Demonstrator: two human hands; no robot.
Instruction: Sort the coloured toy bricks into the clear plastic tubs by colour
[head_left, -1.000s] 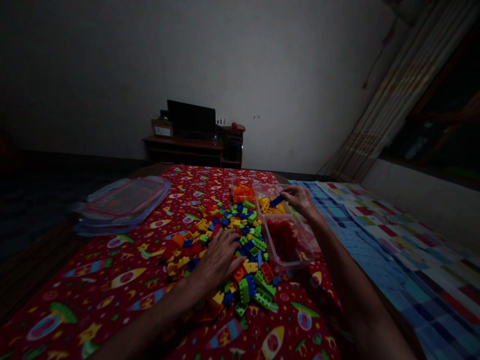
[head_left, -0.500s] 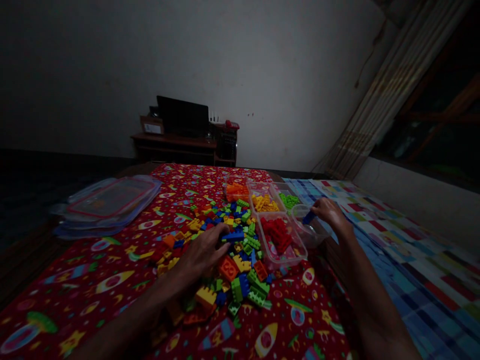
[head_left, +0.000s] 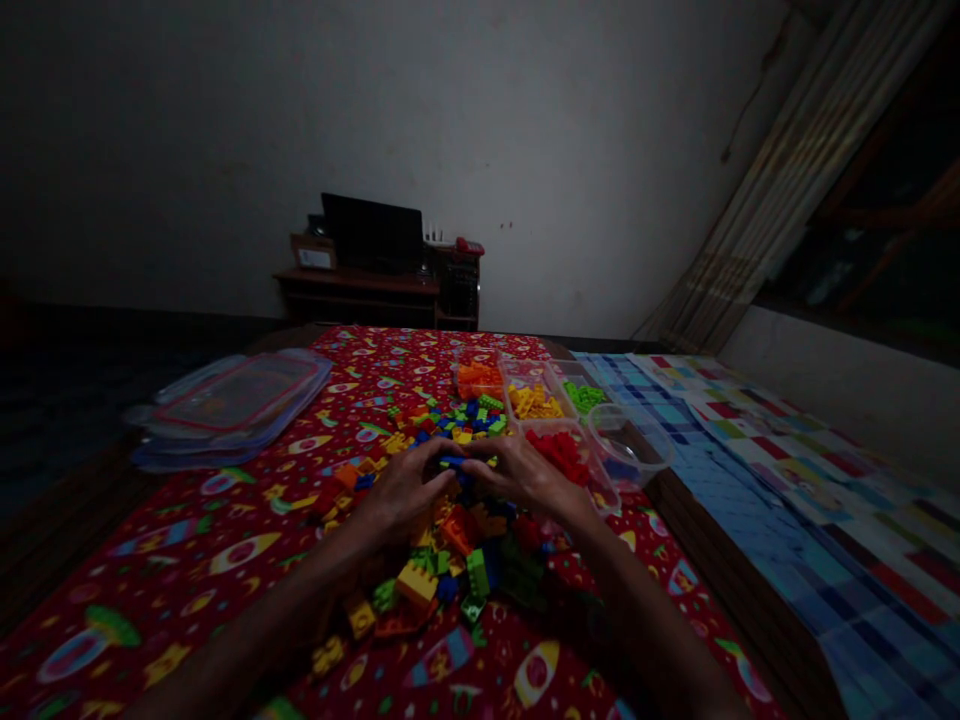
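My left hand (head_left: 409,490) and my right hand (head_left: 521,472) meet over a heap of mixed toy bricks (head_left: 420,583) on the red patterned cloth. Between their fingertips is a blue toy brick (head_left: 452,462), partly hidden by the fingers; both hands pinch it. Beside my right wrist stands a clear box of red bricks (head_left: 559,452). To its right is a clear container (head_left: 654,450) with something bluish low inside. The hands and forearms cover part of the heap.
Behind the red bricks stand clear boxes with yellow bricks (head_left: 534,402), orange bricks (head_left: 480,380) and green bricks (head_left: 583,397). Stacked clear lids (head_left: 232,400) lie on the left. A checked bedspread (head_left: 750,500) spreads at right; a desk with a monitor (head_left: 373,232) stands at the wall.
My right hand has left the clear container at right, where it held a blue brick, and moved left to the heap. It now meets my left hand at another blue brick.
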